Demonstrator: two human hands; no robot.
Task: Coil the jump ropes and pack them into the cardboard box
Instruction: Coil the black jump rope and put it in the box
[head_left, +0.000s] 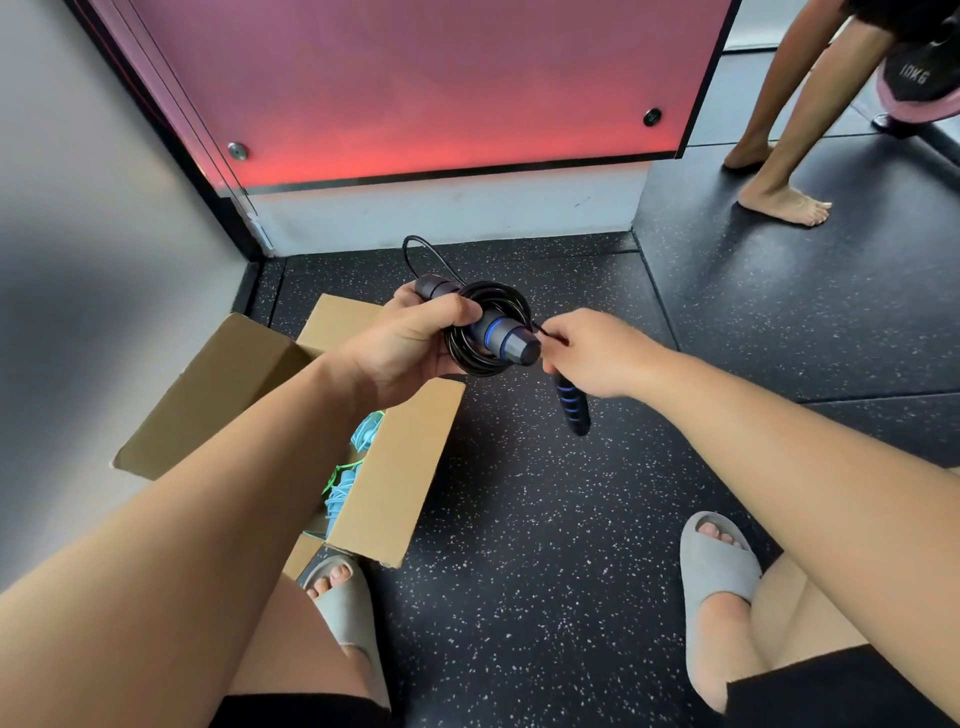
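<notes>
My left hand (410, 340) grips a black jump rope coil (470, 358) together with one black and blue handle (506, 340) lying across it. A loop of the black cord sticks up behind the hand. My right hand (592, 353) pinches the cord right beside that handle, and the second black and blue handle (571, 408) hangs down below my fingers. Under my left arm stands the open cardboard box (395, 467), with light blue and green ropes (343, 488) inside it.
The floor is dark speckled rubber (519, 519). My feet in grey slides (719, 571) rest on either side. A grey wall is on the left and a pink panel ahead. Another person's bare legs (779, 171) stand at the upper right, near a 10 kg weight.
</notes>
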